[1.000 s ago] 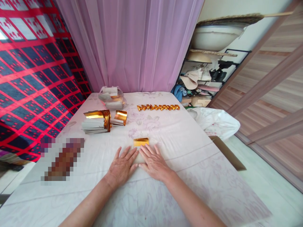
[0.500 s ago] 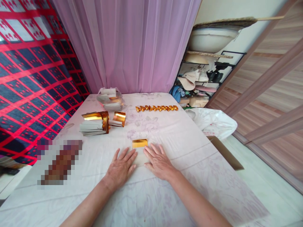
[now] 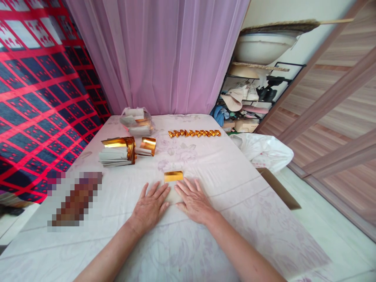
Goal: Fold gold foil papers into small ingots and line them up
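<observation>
Gold paper (image 3: pixel 173 176) just past the fingertips; left hand (image 3: pixel 150 206) and right hand (image 3: pixel 194 200) flat, open, holding nothing, pressing its pale part.

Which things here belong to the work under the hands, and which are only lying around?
In use:
left hand and right hand, flat on the paper sheet
gold flap of that sheet
paper stack
row of folded gold pieces

Lying about:
plastic bag
white bag
shoe rack
basin
</observation>
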`<state>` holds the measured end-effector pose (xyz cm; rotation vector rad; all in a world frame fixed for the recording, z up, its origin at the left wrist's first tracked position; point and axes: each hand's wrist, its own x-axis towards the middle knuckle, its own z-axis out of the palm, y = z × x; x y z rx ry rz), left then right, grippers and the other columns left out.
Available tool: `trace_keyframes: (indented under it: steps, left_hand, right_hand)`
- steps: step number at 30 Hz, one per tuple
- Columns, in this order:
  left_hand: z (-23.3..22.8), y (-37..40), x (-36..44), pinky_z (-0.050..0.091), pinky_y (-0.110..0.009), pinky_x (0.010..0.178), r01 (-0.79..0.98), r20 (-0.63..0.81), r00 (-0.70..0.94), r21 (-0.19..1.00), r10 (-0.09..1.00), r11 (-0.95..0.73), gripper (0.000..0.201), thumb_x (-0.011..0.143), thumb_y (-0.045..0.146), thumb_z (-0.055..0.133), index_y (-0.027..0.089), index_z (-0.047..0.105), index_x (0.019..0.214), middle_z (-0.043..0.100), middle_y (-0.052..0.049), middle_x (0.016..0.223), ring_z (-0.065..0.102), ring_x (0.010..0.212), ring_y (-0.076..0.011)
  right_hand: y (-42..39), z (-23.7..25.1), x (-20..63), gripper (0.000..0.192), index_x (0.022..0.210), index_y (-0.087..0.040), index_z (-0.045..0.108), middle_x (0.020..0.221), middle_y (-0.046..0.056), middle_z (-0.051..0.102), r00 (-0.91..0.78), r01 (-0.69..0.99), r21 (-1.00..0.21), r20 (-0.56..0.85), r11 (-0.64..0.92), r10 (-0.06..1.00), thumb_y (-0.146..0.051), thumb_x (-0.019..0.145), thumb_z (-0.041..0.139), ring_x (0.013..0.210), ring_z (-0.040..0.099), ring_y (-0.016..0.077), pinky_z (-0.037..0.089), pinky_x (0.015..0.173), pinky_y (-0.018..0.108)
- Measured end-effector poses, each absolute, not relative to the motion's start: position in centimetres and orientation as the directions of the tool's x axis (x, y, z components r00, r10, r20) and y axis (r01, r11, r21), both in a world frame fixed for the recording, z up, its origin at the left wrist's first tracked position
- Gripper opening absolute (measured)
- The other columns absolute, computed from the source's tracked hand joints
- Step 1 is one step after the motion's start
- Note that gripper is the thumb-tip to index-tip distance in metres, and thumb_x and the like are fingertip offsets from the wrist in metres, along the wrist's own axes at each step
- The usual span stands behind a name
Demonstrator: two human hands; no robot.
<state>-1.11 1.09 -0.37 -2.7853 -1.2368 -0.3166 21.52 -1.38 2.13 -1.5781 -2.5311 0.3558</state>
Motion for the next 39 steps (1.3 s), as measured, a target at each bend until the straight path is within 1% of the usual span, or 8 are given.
trace_keyframes:
  steps: [3, 7, 11, 13, 16, 28, 35, 39]
  left_hand:
    - [-0.4, 1.0, -1.1, 0.015, -0.054, 0.117, 0.745, 0.225, 0.649, 0.006, 0.726, -0.668, 0.047, 0.100, 0.047, 0.035, 0.028, 0.049, 0.141, 0.051, 0.000, 0.146, 0.041, 0.137, -0.0282]
    - [-0.4, 0.9, -0.8, 0.016, -0.053, 0.117, 0.759, 0.251, 0.629, 0.006, 0.736, -0.651, 0.047, 0.100, 0.048, 0.033, 0.030, 0.051, 0.140, 0.053, 0.000, 0.144, 0.042, 0.137, -0.0268]
    - [-0.4, 0.7, -0.6, 0.017, -0.053, 0.117, 0.758, 0.265, 0.626, 0.013, 0.733, -0.652, 0.048, 0.100, 0.048, 0.032, 0.027, 0.052, 0.139, 0.052, -0.002, 0.145, 0.042, 0.137, -0.0275]
    - [-0.4, 0.6, -0.6, 0.018, -0.053, 0.117, 0.758, 0.276, 0.623, 0.015, 0.732, -0.652, 0.049, 0.100, 0.048, 0.033, 0.025, 0.052, 0.138, 0.053, -0.002, 0.144, 0.043, 0.136, -0.0279]
    - [-0.3, 0.5, -0.6, 0.019, -0.053, 0.116, 0.762, 0.293, 0.615, 0.017, 0.732, -0.647, 0.048, 0.099, 0.048, 0.036, 0.025, 0.053, 0.137, 0.055, -0.003, 0.143, 0.044, 0.135, -0.0285]
    - [-0.5, 0.4, -0.8, 0.031, -0.057, 0.110, 0.771, 0.292, 0.604, 0.021, 0.742, -0.636, 0.046, 0.096, 0.046, 0.047, 0.024, 0.055, 0.135, 0.049, -0.011, 0.146, 0.042, 0.136, -0.0336]
    - [-0.3, 0.4, -0.8, 0.030, -0.059, 0.110, 0.772, 0.279, 0.592, 0.075, 0.756, -0.631, 0.046, 0.095, 0.045, 0.048, 0.024, 0.055, 0.135, 0.050, -0.012, 0.146, 0.041, 0.136, -0.0341]
    - [-0.2, 0.4, -0.7, 0.030, -0.058, 0.111, 0.775, 0.280, 0.586, 0.081, 0.761, -0.626, 0.046, 0.094, 0.045, 0.050, 0.024, 0.056, 0.134, 0.048, -0.012, 0.147, 0.039, 0.138, -0.0339]
  right_hand:
    - [-1.5, 2.0, 22.9, 0.058, 0.149, -0.023, 0.037, 0.156, 0.005, 0.035, -0.416, 0.882, -0.260, -0.037, 0.393, 0.908, -0.050, 0.098, 0.042, 0.148, 0.016, 0.0289, 0.006, 0.118, 0.059]
    - [-1.4, 2.3, 23.3, 0.053, 0.145, -0.022, 0.043, 0.153, 0.007, 0.040, -0.401, 0.887, -0.253, -0.008, 0.386, 0.916, -0.048, 0.098, 0.043, 0.146, 0.020, 0.0291, 0.008, 0.117, 0.059]
    - [-0.5, 3.0, 22.2, 0.036, 0.127, -0.022, 0.060, 0.142, 0.009, 0.053, -0.337, 0.897, -0.264, 0.108, 0.353, 0.935, -0.037, 0.097, 0.049, 0.135, 0.040, 0.0267, 0.024, 0.113, 0.051]
    - [0.1, 3.1, 21.6, 0.030, 0.122, -0.022, 0.063, 0.134, 0.008, 0.059, -0.292, 0.895, -0.300, 0.165, 0.330, 0.942, -0.029, 0.095, 0.051, 0.126, 0.049, 0.0235, 0.034, 0.107, 0.043]
    - [1.0, 2.6, 20.9, 0.029, 0.120, -0.022, 0.063, 0.126, 0.007, 0.064, -0.241, 0.894, -0.334, 0.204, 0.299, 0.949, -0.024, 0.092, 0.055, 0.116, 0.055, 0.0233, 0.039, 0.100, 0.041]
    - [1.7, 1.1, 20.6, 0.033, 0.120, -0.022, 0.063, 0.117, 0.008, 0.066, -0.220, 0.889, -0.343, 0.260, 0.302, 0.940, -0.023, 0.087, 0.059, 0.108, 0.055, 0.0259, 0.039, 0.094, 0.043]
    - [1.8, 1.6, 20.6, 0.025, 0.110, -0.025, 0.066, 0.115, 0.006, 0.065, -0.224, 0.893, -0.331, 0.261, 0.305, 0.939, -0.022, 0.086, 0.061, 0.109, 0.054, 0.0245, 0.037, 0.095, 0.043]
    - [1.8, 1.5, 20.6, 0.030, 0.115, -0.023, 0.064, 0.120, 0.007, 0.064, -0.230, 0.887, -0.343, 0.253, 0.310, 0.940, -0.021, 0.085, 0.060, 0.111, 0.053, 0.0247, 0.037, 0.096, 0.043]
